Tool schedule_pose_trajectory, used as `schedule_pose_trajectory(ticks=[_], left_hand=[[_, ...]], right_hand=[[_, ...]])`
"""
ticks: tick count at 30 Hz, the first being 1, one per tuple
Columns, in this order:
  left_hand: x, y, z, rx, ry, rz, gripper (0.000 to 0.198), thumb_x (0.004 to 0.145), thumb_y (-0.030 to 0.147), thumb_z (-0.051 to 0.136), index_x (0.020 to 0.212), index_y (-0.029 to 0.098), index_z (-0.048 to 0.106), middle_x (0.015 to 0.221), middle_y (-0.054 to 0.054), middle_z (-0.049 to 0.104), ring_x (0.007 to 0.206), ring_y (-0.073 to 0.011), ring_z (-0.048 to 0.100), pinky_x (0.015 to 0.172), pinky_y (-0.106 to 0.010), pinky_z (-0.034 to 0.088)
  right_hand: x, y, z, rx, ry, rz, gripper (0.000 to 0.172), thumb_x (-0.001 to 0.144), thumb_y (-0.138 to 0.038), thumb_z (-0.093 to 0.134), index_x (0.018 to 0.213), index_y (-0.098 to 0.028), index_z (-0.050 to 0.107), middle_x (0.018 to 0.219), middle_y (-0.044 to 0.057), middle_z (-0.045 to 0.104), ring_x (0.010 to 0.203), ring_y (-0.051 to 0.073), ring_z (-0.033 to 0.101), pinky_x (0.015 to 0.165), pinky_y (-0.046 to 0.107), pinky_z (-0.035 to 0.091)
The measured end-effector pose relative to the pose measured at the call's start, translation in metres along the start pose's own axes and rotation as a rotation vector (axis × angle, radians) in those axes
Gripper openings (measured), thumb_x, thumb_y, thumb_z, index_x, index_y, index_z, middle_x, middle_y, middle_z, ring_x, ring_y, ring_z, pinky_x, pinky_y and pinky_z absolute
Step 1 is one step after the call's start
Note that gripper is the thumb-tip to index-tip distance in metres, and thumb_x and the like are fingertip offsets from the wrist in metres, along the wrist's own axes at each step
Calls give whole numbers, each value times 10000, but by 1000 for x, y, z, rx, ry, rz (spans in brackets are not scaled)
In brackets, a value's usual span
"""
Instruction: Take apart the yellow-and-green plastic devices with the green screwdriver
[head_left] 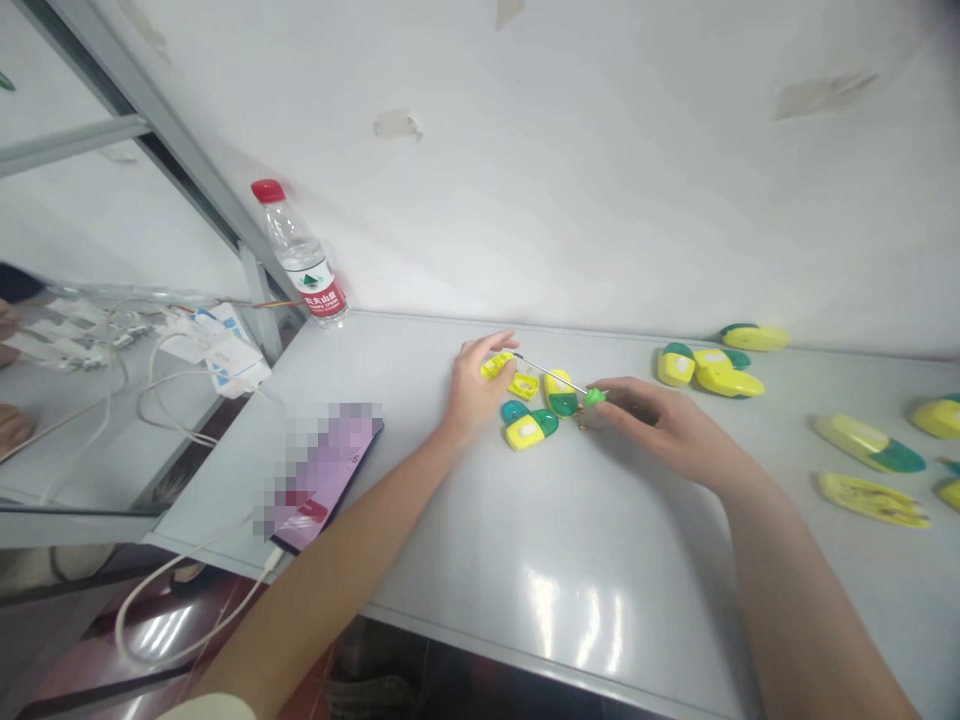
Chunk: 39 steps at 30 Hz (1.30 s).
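Observation:
My left hand (474,385) rests on the white table (480,560), its fingers closed on a small yellow plastic part (496,365). My right hand (651,418) grips a thin screwdriver (559,380) by its green handle, the metal shaft pointing left toward the yellow part. Between the hands lie a small yellow square piece (523,386), a yellow and green shell (561,394) and a yellow and green toy body (529,427) with a teal cap (514,410) beside it.
A water bottle (301,256) with a red cap stands at the back left by the wall. A phone (324,472) on a white cable lies at the table's left edge. Several more yellow and green toy pieces (716,370) lie along the right side. A metal frame (180,150) stands to the left.

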<state>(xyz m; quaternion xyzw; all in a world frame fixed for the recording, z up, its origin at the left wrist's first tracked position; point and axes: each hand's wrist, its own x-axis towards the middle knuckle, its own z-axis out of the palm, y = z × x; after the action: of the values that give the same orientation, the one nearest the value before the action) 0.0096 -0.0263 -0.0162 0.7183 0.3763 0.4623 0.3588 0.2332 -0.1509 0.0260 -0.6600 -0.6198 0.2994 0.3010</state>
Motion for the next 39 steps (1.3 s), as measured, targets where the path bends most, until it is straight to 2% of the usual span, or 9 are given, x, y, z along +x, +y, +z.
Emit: schedule_pose_trajectory(ticks=[5, 12, 20, 24, 27, 31, 34, 37, 39], left_hand=[[1, -4, 1, -9, 16, -13, 304, 898, 177, 668, 1195, 234, 704, 1074, -42, 790, 1097, -190, 674, 1007, -342, 475], [4, -11, 1, 14, 88, -29, 291, 898, 167, 657, 1180, 222, 699, 1056, -39, 783, 1024, -178, 678, 986, -347, 486], [7, -20, -5, 128, 213, -146, 300, 895, 156, 628, 1175, 234, 701, 1072, -41, 778, 1049, -205, 641, 1026, -386, 458], [8, -21, -5, 143, 259, -177, 321, 889, 141, 616, 1188, 227, 695, 1111, -53, 769, 1068, -212, 632, 1037, -401, 448], [7, -19, -4, 139, 270, -141, 329, 894, 149, 611, 1207, 220, 684, 1144, -60, 761, 1075, -212, 632, 1036, -404, 450], [2, -8, 0, 97, 119, 27, 305, 935, 203, 581, 1227, 209, 671, 1076, -57, 762, 1035, -195, 650, 996, -377, 482], [-5, 5, 4, 127, -132, 197, 276, 943, 253, 596, 1199, 200, 685, 1096, -63, 759, 1059, -201, 651, 1036, -396, 465], [-13, 15, 7, 182, -354, 317, 313, 924, 342, 648, 1209, 217, 683, 1197, -74, 744, 1137, -226, 636, 1087, -418, 440], [-17, 17, 8, 230, -432, 371, 412, 881, 363, 693, 1260, 205, 665, 1264, -100, 711, 1206, -248, 617, 1130, -429, 415]], right_hand=[[1, 2, 1, 11, -20, 3, 475, 963, -640, 582, 1169, -234, 719, 1055, 76, 805, 887, 269, 713, 795, 403, 556], [1, 5, 0, 24, -2, 0, 494, 955, -648, 572, 1172, -224, 701, 987, 83, 813, 877, 277, 720, 777, 408, 549], [8, 22, -1, -79, 239, 96, 478, 867, -629, 623, 1110, -231, 727, 925, 77, 781, 738, 243, 664, 677, 387, 522], [10, 28, -2, -103, 310, 163, 462, 841, -602, 608, 1085, -229, 729, 920, 94, 771, 744, 259, 662, 694, 413, 532], [12, 34, -1, -120, 335, 201, 444, 816, -566, 618, 1080, -225, 725, 929, 109, 772, 778, 282, 684, 715, 432, 543], [14, 45, 1, -141, 324, 226, 414, 776, -510, 657, 1061, -221, 735, 963, 121, 777, 850, 308, 707, 753, 447, 555], [15, 48, 2, -176, 284, 205, 422, 765, -490, 662, 1063, -203, 747, 959, 132, 760, 846, 315, 698, 772, 479, 564], [14, 42, 3, -234, 363, 35, 403, 810, -497, 659, 1079, -210, 747, 991, 135, 731, 881, 325, 680, 849, 530, 558], [13, 33, 7, -254, 419, -144, 374, 885, -490, 646, 1145, -235, 734, 1104, 132, 723, 993, 327, 679, 950, 538, 536]])
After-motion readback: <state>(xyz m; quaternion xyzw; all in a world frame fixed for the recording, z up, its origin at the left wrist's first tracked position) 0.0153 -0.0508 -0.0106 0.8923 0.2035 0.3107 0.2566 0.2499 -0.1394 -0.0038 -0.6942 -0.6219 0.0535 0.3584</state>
